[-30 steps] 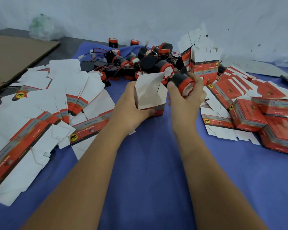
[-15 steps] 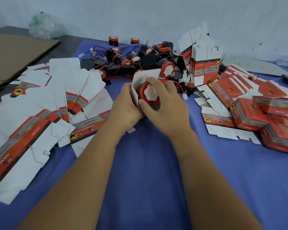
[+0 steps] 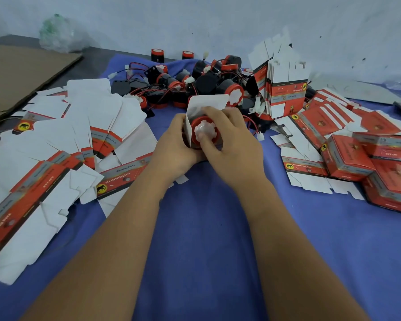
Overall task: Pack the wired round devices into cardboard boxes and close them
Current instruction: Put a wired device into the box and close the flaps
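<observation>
The left hand [image 3: 174,144] gripped the open white-and-red cardboard box [image 3: 196,112] at twelve o'clock while the right hand [image 3: 229,137] clasped the round red-faced device [image 3: 203,133] seated in its mouth — best pushed squarely, wire tucked first.

Blue cloth [image 3: 206,239] over the desk: matt, soft weave. Flat box blanks [image 3: 56,126]: thin card, white uncoated inside, printed red/grey outside with slight sheen. Closed boxes [image 3: 347,158]: same card, glossier faces. Round devices [image 3: 204,133]: moulded plastic, red rim, white centre, smooth; black bodies in the pile [image 3: 204,84] semi-gloss. Brown corrugated cardboard sheet [image 3: 21,72], rough matt. Crinkled clear plastic bag [image 3: 58,33].
</observation>
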Tool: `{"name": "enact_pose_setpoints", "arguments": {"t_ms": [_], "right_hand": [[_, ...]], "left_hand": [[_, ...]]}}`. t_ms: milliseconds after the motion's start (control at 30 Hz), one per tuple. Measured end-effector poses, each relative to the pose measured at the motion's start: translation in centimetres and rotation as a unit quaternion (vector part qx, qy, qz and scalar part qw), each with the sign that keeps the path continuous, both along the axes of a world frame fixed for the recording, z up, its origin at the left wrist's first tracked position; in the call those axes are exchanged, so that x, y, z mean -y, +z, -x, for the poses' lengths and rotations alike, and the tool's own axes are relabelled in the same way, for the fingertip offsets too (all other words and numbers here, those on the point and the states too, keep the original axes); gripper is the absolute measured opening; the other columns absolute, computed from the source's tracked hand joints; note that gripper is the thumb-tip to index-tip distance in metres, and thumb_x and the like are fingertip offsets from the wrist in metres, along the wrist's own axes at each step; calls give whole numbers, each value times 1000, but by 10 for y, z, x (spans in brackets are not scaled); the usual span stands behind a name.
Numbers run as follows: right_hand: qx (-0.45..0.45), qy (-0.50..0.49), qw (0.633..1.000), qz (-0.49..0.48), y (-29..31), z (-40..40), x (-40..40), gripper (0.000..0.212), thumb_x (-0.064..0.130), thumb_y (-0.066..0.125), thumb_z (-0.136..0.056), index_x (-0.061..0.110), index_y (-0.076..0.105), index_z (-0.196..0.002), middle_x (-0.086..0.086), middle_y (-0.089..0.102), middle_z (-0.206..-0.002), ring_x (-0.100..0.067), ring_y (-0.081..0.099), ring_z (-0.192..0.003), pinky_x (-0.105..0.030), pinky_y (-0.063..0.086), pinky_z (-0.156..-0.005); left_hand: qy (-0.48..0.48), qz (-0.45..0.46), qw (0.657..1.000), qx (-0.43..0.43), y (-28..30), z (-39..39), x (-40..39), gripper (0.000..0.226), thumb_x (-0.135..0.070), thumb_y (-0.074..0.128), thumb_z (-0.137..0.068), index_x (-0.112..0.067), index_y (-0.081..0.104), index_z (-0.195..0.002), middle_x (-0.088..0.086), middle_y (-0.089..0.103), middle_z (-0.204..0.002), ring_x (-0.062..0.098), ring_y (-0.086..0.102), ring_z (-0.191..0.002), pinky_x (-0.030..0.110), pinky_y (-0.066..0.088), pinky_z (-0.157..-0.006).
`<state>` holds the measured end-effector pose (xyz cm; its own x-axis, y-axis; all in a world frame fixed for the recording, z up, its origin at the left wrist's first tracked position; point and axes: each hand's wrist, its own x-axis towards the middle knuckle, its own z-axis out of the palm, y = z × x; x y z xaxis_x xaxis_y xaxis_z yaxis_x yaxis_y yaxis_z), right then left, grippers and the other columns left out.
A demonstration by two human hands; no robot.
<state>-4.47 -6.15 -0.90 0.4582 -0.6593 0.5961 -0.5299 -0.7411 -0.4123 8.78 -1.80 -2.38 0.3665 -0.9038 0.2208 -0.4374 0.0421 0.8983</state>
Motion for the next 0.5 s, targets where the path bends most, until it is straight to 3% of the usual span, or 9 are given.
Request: {"name": "enact_pose_setpoints", "arguments": {"t_ms": [100, 233, 367, 433, 500], "right_hand": [[-18, -4, 1000, 11, 2, -2, -2, 35, 38, 51, -97, 34, 54, -132, 8, 53, -119, -9, 51, -81, -30, 46, -57], [-62, -64, 996, 11, 7, -6, 2, 29, 38, 45, -100, 28, 58, -123, 4, 58, -110, -17, 56, -84, -33, 46, -60], [-153, -129, 980, 10, 4, -9, 3, 30, 41, 38, -101, 23, 60, -110, 2, 60, -87, -18, 44, -72, -27, 25, -49], [-153, -124, 980, 8, 3, -11, 0, 32, 40, 38, -101, 22, 64, -105, 4, 54, -79, -18, 45, -71, -30, 25, -50], [-109, -92, 990, -15, 2, -12, -3, 29, 37, 41, -100, 21, 65, -104, 6, 55, -84, -16, 49, -74, -27, 28, -51]], "left_hand": [[-7, -1, 1000, -3, 1, -1, -1, 64, -20, 85, -70, -37, 43, -115, -21, 60, -97, -20, 56, -80, 1, 44, -61], [-16, 3, 1000, 3, 0, 1, -1, 61, -15, 84, -70, -43, 44, -107, -25, 61, -93, -17, 58, -80, 3, 45, -63], [2, 0, 1000, 2, -3, 3, 1, 57, -17, 82, -74, -35, 43, -111, -22, 59, -93, -10, 59, -79, 6, 46, -59], [12, -4, 1000, 1, -3, 3, 1, 58, -14, 79, -77, -34, 40, -116, -23, 56, -92, -7, 58, -79, 4, 43, -56], [18, 5, 1000, -4, -2, 4, 1, 60, -11, 76, -79, -36, 39, -119, -26, 54, -93, -18, 55, -78, 0, 41, -56]]}}
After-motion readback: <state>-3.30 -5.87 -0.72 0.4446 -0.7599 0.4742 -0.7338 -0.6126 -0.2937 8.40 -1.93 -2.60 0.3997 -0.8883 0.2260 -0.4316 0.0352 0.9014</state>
